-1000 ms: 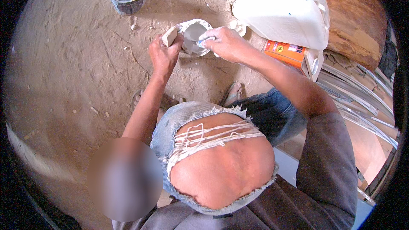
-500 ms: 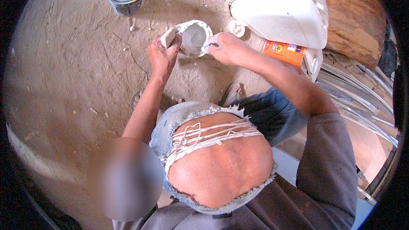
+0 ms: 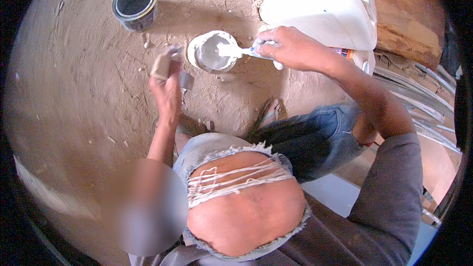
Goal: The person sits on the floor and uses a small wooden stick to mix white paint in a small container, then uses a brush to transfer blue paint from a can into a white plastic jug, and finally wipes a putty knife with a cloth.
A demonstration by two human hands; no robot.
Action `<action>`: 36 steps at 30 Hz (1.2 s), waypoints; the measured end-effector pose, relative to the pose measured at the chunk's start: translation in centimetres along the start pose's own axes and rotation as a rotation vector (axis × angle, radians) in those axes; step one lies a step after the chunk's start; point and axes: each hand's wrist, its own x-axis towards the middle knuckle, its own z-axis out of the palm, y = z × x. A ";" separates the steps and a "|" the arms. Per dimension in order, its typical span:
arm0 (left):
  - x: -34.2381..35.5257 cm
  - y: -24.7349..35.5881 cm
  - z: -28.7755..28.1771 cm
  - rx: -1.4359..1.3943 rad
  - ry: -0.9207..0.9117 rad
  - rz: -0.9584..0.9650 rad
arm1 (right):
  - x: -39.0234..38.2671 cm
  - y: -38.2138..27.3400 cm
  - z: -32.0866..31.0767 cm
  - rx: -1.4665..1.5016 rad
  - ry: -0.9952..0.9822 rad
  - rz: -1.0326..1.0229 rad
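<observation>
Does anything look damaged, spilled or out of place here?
Yes: the jeans are ripped wide open over one leg, white threads strung across bare skin. The tub also has white paste smeared unevenly around its rim.

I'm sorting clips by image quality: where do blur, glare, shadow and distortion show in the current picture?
Head view: left hand and its tan block blurred; head view: jug washed out nearly white; head view: can with a soft shadow to its right; head view: strips look curved near the right rim, perhaps from the lens.
</observation>
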 end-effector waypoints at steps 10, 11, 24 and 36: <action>-1.3 6.6 4.8 -0.045 -0.122 0.489 | -1.8 3.5 1.2 0.731 -0.195 0.298; -1.6 6.9 5.5 0.099 -0.151 0.447 | -2.2 3.4 1.4 0.746 -0.189 0.289; -1.1 1.1 9.4 0.178 -0.032 0.593 | -5.6 5.4 3.8 0.724 -0.049 0.117; -2.7 1.4 6.8 0.059 0.016 0.345 | -6.9 5.3 5.0 0.297 0.328 -0.278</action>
